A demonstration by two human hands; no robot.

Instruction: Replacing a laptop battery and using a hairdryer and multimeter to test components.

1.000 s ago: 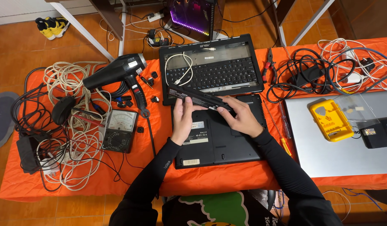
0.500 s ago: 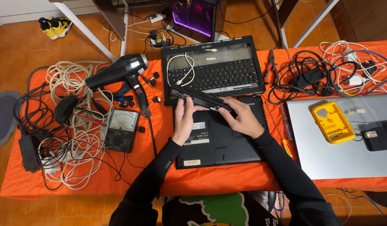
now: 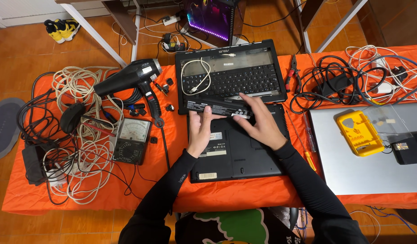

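battery pack at rear edge of upturned laptop
your left hand [image 3: 200,129] and right hand [image 3: 259,123] grip the long black battery [image 3: 219,106], axis left-right, along the black laptop base [image 3: 237,151] far edge.

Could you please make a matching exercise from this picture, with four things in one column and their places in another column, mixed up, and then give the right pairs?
Things:
1. battery
2. heat gun
3. yellow case
4. pliers

Places:
A. on the closed silver laptop
B. right of the keyboard
C. held in the left hand and right hand, over the black laptop
D. left of the keyboard, beside the white cables

Pairs: 1-C, 2-D, 3-A, 4-B
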